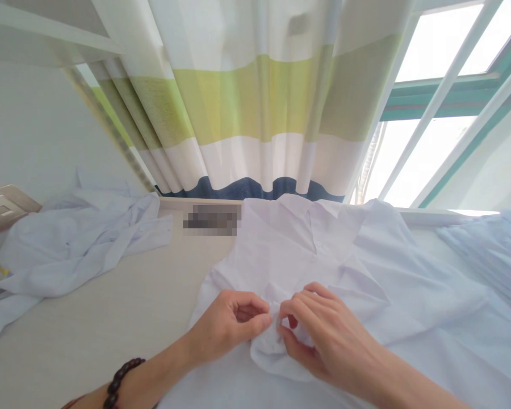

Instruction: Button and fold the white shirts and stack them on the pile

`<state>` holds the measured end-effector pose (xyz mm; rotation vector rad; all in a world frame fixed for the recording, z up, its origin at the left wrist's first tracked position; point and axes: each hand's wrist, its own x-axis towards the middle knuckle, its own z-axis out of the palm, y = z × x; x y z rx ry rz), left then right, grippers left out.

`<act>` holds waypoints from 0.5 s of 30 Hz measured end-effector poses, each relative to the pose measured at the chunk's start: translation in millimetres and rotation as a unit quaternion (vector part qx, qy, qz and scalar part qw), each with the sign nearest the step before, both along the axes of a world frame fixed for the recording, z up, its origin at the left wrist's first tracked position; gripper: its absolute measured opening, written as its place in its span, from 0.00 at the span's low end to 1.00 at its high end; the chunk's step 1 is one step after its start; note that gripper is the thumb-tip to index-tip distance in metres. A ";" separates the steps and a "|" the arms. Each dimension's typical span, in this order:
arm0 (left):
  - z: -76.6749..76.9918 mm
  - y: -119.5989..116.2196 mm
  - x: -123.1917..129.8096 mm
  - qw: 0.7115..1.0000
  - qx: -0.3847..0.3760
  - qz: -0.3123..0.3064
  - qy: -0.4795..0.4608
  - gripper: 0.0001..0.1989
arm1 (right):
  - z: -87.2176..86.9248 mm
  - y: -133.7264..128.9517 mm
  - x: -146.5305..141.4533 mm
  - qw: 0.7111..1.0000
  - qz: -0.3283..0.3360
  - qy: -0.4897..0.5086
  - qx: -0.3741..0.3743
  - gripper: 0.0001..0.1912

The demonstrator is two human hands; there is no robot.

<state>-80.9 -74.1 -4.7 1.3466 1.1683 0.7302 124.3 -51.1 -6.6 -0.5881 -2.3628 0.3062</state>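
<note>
A white shirt [281, 250] lies spread over the table, its collar end toward the curtain. Near the middle of the shirt, my left hand [232, 321] pinches a gathered bit of the white cloth between thumb and fingertips. Close beside it on the right, my right hand [319, 326] has its thumb and forefinger closed on the same bunched fabric, the other fingers curled. Only a small gap separates the two sets of fingertips. A dark beaded bracelet [121, 378] circles my left wrist.
Crumpled white cloth [76, 244] lies at the left by a wall socket [2, 210]. Folded pale cloth [494, 255] is at the right edge. A blurred dark object [213, 220] sits at the back, before the striped curtain [255, 102] and window [443, 91].
</note>
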 end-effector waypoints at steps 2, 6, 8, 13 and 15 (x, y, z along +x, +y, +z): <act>0.0 -0.2 0.9 1.000 0.002 0.008 -0.004 0.09 | 0.5 0.1 0.2 1.000 0.000 0.003 0.007 0.04; 0.9 -0.1 2.1 0.999 0.034 0.012 -0.004 0.08 | 1.7 -1.4 -0.6 1.000 -0.013 0.014 0.016 0.04; 1.6 0.2 1.8 0.999 0.039 0.007 -0.013 0.09 | 1.9 -3.1 -1.3 1.000 -0.014 0.024 0.006 0.05; 3.2 1.6 -0.5 0.999 0.028 -0.014 -0.010 0.10 | 0.2 -5.9 -3.7 0.997 0.005 0.024 -0.070 0.06; 3.5 2.2 -0.7 0.999 0.027 -0.016 -0.007 0.10 | -0.8 -5.5 -4.7 0.997 0.002 0.022 -0.075 0.06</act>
